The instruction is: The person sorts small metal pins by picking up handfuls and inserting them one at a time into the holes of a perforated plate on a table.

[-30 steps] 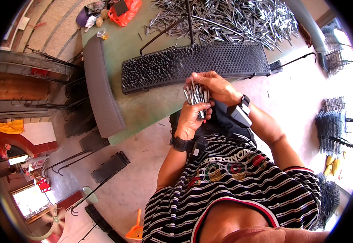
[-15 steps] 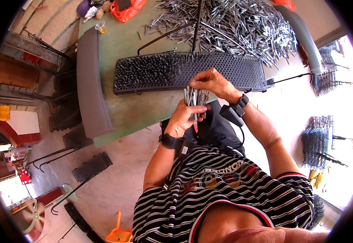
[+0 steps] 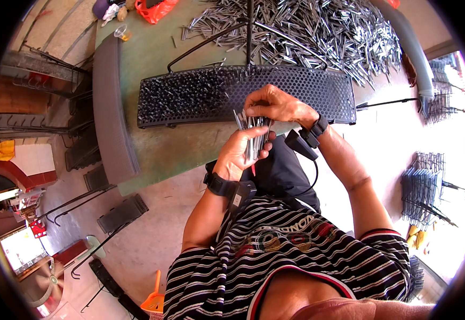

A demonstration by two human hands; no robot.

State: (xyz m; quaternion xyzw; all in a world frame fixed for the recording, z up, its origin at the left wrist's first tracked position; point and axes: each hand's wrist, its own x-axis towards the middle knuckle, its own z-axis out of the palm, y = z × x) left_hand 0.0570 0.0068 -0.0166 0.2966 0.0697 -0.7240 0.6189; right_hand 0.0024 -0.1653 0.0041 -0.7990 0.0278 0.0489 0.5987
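Note:
My left hand [image 3: 240, 152] grips a bundle of thin metal pins [image 3: 252, 134], held upright just in front of the table's near edge. My right hand [image 3: 275, 104] reaches over the bundle's top and pinches pins there with its fingertips. Right behind both hands lies a long black perforated plate [image 3: 328, 88] on the green table [image 3: 158, 58]. The plate's left half is packed with inserted pins [image 3: 187, 96]; its right half shows bare holes. Both wrists wear black bands with small devices.
A large heap of loose metal pins [image 3: 318, 32] covers the table's far side, with black rods lying across it. A grey curved bar [image 3: 110, 106] edges the table's left. Wire racks [image 3: 422, 186] stand on the floor at right, black plates and hooks at left.
The view has shifted slightly. My hands stay together at the bundle, the right fingers working at the pin tops.

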